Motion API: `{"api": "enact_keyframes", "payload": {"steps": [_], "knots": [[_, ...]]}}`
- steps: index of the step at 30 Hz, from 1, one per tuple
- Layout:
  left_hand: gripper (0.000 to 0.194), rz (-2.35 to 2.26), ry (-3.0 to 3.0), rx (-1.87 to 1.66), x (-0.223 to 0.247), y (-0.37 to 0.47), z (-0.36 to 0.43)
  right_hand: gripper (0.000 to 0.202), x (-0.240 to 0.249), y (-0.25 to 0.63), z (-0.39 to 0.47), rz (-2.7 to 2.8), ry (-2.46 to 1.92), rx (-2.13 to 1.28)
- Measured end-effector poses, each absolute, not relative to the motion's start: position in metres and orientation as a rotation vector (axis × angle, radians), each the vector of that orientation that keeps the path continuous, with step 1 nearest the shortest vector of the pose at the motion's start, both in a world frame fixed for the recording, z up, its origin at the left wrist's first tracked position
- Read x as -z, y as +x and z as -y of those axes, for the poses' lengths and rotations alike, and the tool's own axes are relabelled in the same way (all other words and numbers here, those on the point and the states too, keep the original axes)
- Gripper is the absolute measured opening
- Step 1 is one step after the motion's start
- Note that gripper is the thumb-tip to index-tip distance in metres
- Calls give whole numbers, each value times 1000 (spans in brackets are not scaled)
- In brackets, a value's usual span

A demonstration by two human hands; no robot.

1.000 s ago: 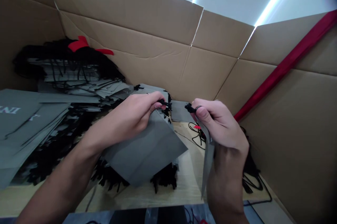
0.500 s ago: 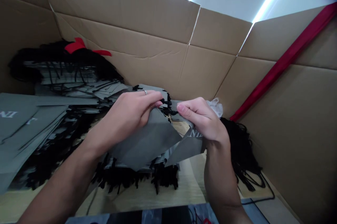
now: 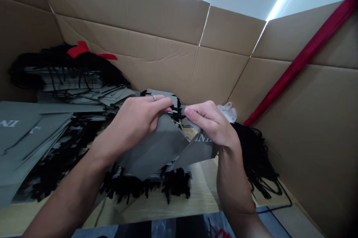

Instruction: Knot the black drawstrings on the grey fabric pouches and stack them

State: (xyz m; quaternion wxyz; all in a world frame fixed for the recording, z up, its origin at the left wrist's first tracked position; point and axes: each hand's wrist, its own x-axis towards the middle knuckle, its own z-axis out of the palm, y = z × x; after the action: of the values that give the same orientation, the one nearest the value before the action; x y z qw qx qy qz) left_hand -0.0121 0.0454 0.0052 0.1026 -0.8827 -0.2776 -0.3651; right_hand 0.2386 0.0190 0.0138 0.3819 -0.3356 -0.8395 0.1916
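Note:
My left hand (image 3: 142,115), with a ring on one finger, is closed in a pinch on a short black cord (image 3: 179,114). The cord runs across to my right hand (image 3: 212,122), which is closed on the cord's other end and a folded grey sheet (image 3: 195,152) with white lettering. A plain grey flap (image 3: 156,145) hangs below my left hand; whether it is one piece with the lettered sheet, I cannot tell. The fingertips partly hide where cord and sheet meet. Under the hands lies a pile of grey sheets with black knotted cord ends (image 3: 176,184).
More grey lettered sheets (image 3: 19,137) are piled at the left, and a stack with black cords (image 3: 64,78) and a red strip (image 3: 79,49) stands behind. A bundle of loose black cords (image 3: 253,156) lies at the right. Cardboard walls (image 3: 156,51) enclose the table (image 3: 201,200).
My right hand has moved slightly to the left, toward my left hand, carrying the grey sheet with it. My left hand keeps its pinch. The view has shifted a little.

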Motion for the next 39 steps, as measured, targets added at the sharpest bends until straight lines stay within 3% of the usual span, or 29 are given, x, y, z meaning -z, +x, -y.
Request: {"api": "enact_keyframes", "payload": {"steps": [8, 20, 26, 34, 39], "knots": [[24, 803, -2652, 1094, -6, -14, -45, 69, -14, 245, -17, 2060, -778, -470], [26, 554, -2826, 1181, -7, -6, -40, 13, -3, 231, -17, 2044, -733, -149], [28, 420, -2987, 1294, -9, -5, -36, 31, 2, 227, -21, 2036, -567, -124], [28, 279, -3211, 1490, -21, -9, -22, 44, 6, 217, -15, 1902, -442, -567], [29, 240, -3356, 1573, -20, -10, -21, 41, 10, 203, -11, 1762, -283, -817]]}}
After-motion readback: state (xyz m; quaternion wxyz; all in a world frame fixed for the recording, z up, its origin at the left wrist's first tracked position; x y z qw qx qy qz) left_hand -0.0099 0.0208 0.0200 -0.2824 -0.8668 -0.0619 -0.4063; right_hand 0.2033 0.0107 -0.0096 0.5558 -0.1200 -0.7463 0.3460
